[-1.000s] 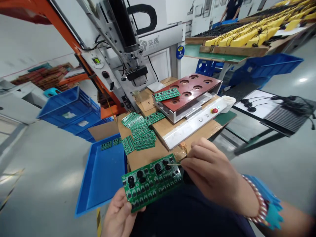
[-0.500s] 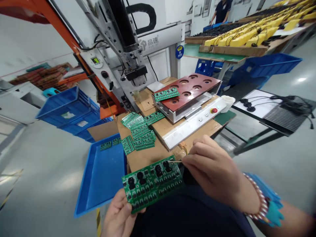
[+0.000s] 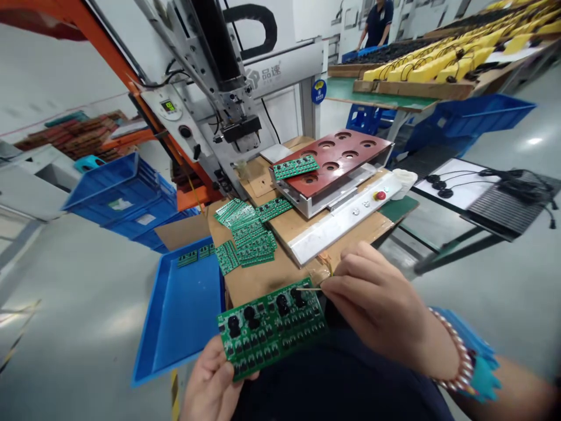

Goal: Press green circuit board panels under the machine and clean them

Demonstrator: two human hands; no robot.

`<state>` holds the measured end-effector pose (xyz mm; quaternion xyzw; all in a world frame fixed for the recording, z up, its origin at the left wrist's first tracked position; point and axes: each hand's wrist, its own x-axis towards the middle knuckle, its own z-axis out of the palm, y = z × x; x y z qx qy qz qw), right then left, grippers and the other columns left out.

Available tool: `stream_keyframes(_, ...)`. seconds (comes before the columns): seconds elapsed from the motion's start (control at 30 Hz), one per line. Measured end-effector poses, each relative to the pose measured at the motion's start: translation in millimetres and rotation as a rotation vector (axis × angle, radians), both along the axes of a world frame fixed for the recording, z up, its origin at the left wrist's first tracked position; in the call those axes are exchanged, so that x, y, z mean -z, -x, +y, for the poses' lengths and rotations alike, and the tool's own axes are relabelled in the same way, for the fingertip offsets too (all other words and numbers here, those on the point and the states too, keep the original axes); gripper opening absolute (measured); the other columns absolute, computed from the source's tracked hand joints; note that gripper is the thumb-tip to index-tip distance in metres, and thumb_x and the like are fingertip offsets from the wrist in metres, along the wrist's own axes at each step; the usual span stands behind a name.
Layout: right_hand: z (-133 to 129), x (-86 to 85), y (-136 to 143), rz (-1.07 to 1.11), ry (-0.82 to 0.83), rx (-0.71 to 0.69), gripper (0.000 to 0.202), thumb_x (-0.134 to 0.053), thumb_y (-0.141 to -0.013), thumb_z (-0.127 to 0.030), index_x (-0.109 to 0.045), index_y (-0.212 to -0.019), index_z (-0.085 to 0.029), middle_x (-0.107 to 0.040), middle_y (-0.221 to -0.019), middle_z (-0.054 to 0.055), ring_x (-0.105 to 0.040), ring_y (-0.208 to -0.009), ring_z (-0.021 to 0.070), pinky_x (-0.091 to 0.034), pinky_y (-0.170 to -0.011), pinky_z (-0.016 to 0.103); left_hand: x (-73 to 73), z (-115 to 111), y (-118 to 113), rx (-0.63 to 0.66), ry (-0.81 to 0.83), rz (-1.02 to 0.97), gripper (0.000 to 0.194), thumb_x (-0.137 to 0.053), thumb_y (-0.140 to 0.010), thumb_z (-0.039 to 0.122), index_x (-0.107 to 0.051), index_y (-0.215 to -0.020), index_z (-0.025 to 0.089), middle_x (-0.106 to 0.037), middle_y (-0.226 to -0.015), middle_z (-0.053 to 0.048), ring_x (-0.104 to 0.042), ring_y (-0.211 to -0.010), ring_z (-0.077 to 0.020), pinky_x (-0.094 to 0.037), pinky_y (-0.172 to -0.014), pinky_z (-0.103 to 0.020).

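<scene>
My left hand (image 3: 214, 377) grips a green circuit board (image 3: 272, 333) by its lower left corner, tilted towards me. Several glossy black blobs line the board's upper half, with rows of small dark components below. Between the thumb and fingertips of my right hand (image 3: 372, 307) is a thin pale stick (image 3: 309, 289). Its tip meets the black blob at the board's upper right, though whether it touches is hard to see. More green circuit boards (image 3: 252, 234) lie overlapping on the brown worktop (image 3: 245, 282) beyond.
A machine head (image 3: 241, 126) hangs over a red-brown fixture plate (image 3: 337, 161) carrying one board. In front runs a control strip (image 3: 346, 213) with a red button. A blue tray (image 3: 184, 316) stands left, stacked blue crates (image 3: 127, 193) behind it. Another person (image 3: 377, 24) stands far back.
The stick and my right hand have shifted slightly left over the upper right blob. The board in my left hand has barely moved. The person in the background has moved left.
</scene>
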<state>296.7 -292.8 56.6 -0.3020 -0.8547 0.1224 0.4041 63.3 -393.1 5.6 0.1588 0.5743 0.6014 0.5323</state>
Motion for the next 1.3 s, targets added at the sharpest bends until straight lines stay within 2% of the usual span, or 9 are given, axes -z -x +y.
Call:
stream_keyframes(0.13, 0.8, 1.4, -1.4, 0.004, 0.014, 0.012, 0.013, -0.051, -0.08, -0.005, -0.061, -0.084, -0.013, -0.049, -0.068, 0.004, -0.036, -0.069, 0.0131, -0.032, -0.063, 0.03, 0.1, 0.2, 0.0, 0.004, -0.01, 0.003, 0.031, -0.081, -0.051, 0.036, -0.072, -0.077, 0.021, -0.068, -0.065, -0.002, -0.056, -0.052, -0.016, -0.046, -0.047, -0.026)
stream_keyframes(0.27, -0.1, 2.0, -3.7, 0.003, 0.014, 0.011, 0.014, -0.051, -0.079, -0.006, -0.06, -0.085, -0.014, -0.049, -0.069, 0.003, -0.037, -0.07, 0.0135, -0.032, -0.063, 0.03, -1.1, 0.7, -0.5, -0.024, 0.011, 0.011, 0.034, -0.082, -0.05, 0.035, -0.072, -0.08, 0.022, -0.071, -0.071, -0.003, -0.059, -0.056, -0.0174, -0.048, -0.049, -0.025)
stream_keyframes(0.6, -0.9, 0.9, -6.1, 0.001, 0.058, -0.043, 0.013, -0.051, -0.079, -0.006, -0.06, -0.082, -0.014, -0.048, -0.068, 0.003, -0.037, -0.071, 0.0132, -0.033, -0.065, 0.03, -1.5, 1.4, -0.8, -0.025, 0.003, 0.018, 0.032, -0.08, -0.053, 0.037, -0.072, -0.081, 0.023, -0.07, -0.068, -0.002, -0.057, -0.054, -0.0162, -0.048, -0.049, -0.025)
stream_keyframes(0.83, 2.2, -1.3, -6.6, 0.007, 0.028, -0.03, 0.013, -0.051, -0.079, -0.006, -0.06, -0.082, -0.015, -0.049, -0.068, 0.002, -0.038, -0.069, 0.0132, -0.033, -0.063, 0.029, -0.1, 2.3, 3.9, 0.036, 0.015, 0.022, 0.028, -0.08, -0.052, 0.036, -0.072, -0.074, 0.022, -0.067, -0.06, -0.002, -0.055, -0.049, -0.0166, -0.046, -0.046, -0.026)
stream_keyframes(0.93, 2.8, -2.6, -6.4, 0.006, 0.021, -0.022, 0.012, -0.05, -0.08, -0.008, -0.06, -0.081, -0.015, -0.048, -0.067, 0.002, -0.038, -0.068, 0.0137, -0.033, -0.063, 0.029, -1.4, 2.6, 2.3, 0.045, -0.005, 0.037, 0.024, -0.077, -0.056, 0.038, -0.071, -0.073, 0.022, -0.064, -0.057, -0.001, -0.054, -0.049, -0.0155, -0.045, -0.047, -0.024)
stream_keyframes(1.1, 3.0, -2.5, -4.7, 0.013, 0.013, -0.014, 0.013, -0.049, -0.08, -0.007, -0.06, -0.08, -0.014, -0.047, -0.067, 0.002, -0.037, -0.068, 0.0135, -0.032, -0.063, 0.029, -3.3, 3.5, 0.1, 0.031, 0.002, 0.048, 0.029, -0.081, -0.051, 0.037, -0.071, -0.073, 0.021, -0.065, -0.058, -0.001, -0.054, -0.049, -0.015, -0.045, -0.046, -0.024)
stream_keyframes(1.3, 3.2, -2.2, -6.3, -0.001, 0.009, -0.022, 0.013, -0.05, -0.079, -0.007, -0.061, -0.082, -0.014, -0.047, -0.066, 0.002, -0.036, -0.067, 0.0133, -0.032, -0.063, 0.029, -4.5, 3.7, 0.7, 0.041, -0.005, 0.024, 0.024, -0.08, -0.052, 0.035, -0.071, -0.071, 0.022, -0.063, -0.056, 0.0, -0.053, -0.048, -0.0144, -0.045, -0.047, -0.023)
